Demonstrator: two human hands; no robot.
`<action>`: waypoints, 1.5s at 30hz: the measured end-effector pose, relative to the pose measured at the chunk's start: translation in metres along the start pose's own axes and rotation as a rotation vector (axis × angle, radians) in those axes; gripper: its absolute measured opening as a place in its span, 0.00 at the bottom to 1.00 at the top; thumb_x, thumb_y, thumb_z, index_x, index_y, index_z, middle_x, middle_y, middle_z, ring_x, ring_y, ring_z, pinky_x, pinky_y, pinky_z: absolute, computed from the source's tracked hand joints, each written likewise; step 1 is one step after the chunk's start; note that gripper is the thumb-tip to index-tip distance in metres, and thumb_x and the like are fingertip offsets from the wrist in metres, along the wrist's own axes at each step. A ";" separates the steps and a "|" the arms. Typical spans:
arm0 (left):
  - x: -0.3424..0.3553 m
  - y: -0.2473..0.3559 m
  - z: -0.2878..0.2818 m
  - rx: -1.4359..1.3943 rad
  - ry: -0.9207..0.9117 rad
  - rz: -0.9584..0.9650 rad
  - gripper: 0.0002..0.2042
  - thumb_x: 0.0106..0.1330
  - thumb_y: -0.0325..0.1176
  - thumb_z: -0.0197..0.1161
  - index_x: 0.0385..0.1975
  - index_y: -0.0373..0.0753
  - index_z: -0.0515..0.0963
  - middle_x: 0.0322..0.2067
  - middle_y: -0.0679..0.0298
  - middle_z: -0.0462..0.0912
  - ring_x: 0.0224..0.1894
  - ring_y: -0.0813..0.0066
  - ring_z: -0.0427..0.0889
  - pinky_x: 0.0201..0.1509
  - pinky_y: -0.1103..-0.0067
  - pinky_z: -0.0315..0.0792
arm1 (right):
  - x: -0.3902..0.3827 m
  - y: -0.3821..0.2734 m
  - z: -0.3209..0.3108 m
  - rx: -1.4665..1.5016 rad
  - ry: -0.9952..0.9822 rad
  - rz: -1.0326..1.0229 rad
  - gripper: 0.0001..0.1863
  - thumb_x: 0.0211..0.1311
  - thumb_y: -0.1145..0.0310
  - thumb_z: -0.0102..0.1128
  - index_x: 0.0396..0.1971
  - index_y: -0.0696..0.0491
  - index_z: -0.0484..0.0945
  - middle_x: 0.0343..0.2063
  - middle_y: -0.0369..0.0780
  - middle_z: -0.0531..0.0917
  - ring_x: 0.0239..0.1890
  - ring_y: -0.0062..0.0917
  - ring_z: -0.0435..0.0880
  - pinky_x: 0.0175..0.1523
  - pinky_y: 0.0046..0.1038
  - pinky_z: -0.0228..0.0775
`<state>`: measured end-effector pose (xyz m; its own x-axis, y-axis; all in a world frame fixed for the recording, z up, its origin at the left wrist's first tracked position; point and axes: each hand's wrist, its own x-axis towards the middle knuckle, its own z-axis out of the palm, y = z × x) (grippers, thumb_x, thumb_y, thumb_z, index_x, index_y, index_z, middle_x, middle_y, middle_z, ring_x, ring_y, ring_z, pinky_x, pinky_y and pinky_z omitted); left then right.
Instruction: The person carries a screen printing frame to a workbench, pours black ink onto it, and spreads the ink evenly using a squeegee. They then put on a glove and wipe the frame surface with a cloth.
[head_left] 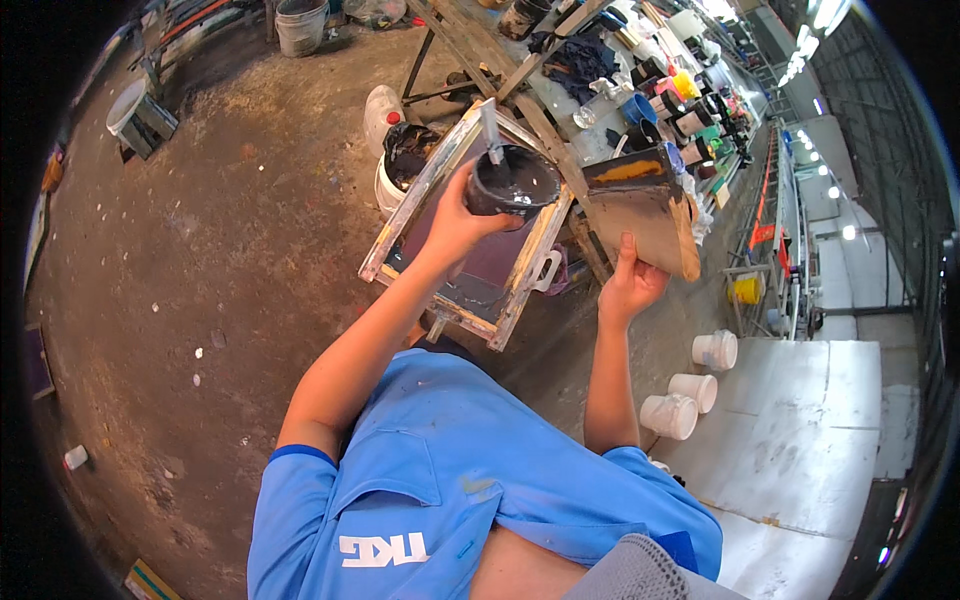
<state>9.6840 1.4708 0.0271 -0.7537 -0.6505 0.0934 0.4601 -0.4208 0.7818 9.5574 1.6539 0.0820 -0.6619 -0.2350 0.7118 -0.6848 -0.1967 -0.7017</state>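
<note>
My left hand point(467, 222) is wrapped round a black pot point(487, 205) with dark wet stuff inside. A pale, flat-bladed stick point(490, 128) stands up out of the pot. My right hand point(633, 285) grips the lower edge of a flat brown piece point(640, 225), its thumb on the near face. A dark, orange-stained band runs along that piece's top; its exact kind I cannot tell. Below the pot, a paint-smeared wooden screen frame point(382, 245) with dark mesh leans at a tilt, partly hidden by the pot and my left arm.
At the right, a long table point(590, 145) carries several ink pots point(690, 122) and dark cloth point(580, 65). Its wooden legs point(440, 40) cross behind the frame. A white bucket point(388, 190) holding black plastic stands left of the frame. Several white pails point(668, 415) stand at right.
</note>
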 end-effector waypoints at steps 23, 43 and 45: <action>0.021 0.043 0.034 0.377 0.006 0.410 0.40 0.38 0.30 0.78 0.58 0.42 0.71 0.51 0.58 0.72 0.55 0.64 0.73 0.62 0.72 0.66 | 0.015 0.027 -0.044 -0.421 -0.347 -0.332 0.17 0.63 0.81 0.58 0.52 0.63 0.73 0.53 0.47 0.79 0.56 0.30 0.77 0.61 0.32 0.67; -0.068 0.063 -0.038 0.037 0.183 0.151 0.35 0.44 0.13 0.71 0.55 0.36 0.67 0.50 0.59 0.76 0.52 0.68 0.78 0.55 0.73 0.74 | -0.038 0.187 -0.008 -1.059 -0.635 0.479 0.26 0.51 0.56 0.64 0.41 0.64 0.73 0.38 0.57 0.82 0.45 0.52 0.81 0.51 0.45 0.73; -0.076 0.066 -0.047 0.089 0.250 0.118 0.36 0.43 0.13 0.72 0.56 0.37 0.66 0.50 0.60 0.76 0.52 0.68 0.77 0.56 0.72 0.73 | -0.050 0.208 0.009 -1.094 -0.705 0.511 0.28 0.53 0.58 0.62 0.45 0.65 0.70 0.41 0.58 0.80 0.46 0.52 0.80 0.52 0.45 0.73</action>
<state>9.7940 1.4625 0.0426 -0.5531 -0.8321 0.0407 0.4862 -0.2827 0.8269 9.4509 1.6161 -0.1004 -0.8403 -0.5420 -0.0068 -0.5213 0.8116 -0.2637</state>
